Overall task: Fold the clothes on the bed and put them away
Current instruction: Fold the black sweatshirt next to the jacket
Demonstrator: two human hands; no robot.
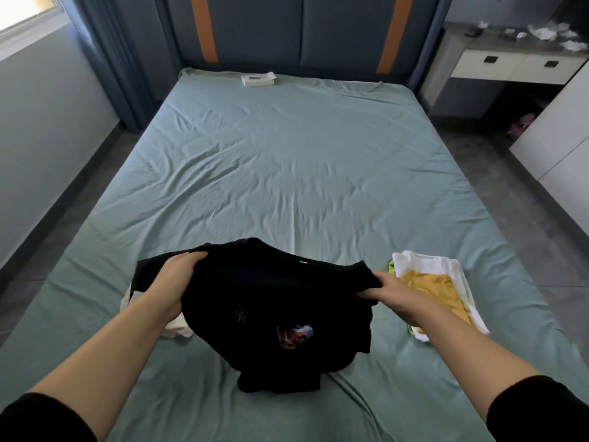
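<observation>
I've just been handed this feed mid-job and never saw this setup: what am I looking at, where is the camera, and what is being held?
There is no machine here: a person works with two bare hands. The single picture comes from a wide-angle camera on their head, looking forward and down. The left hand and right hand each have a grip on a black T-shirt, its lower part bunched on the green-sheeted bed. To the right lies a pile of clothes, white, yellow and green. A pale garment shows beside the left hand. A small white box sits near the headboard.
</observation>
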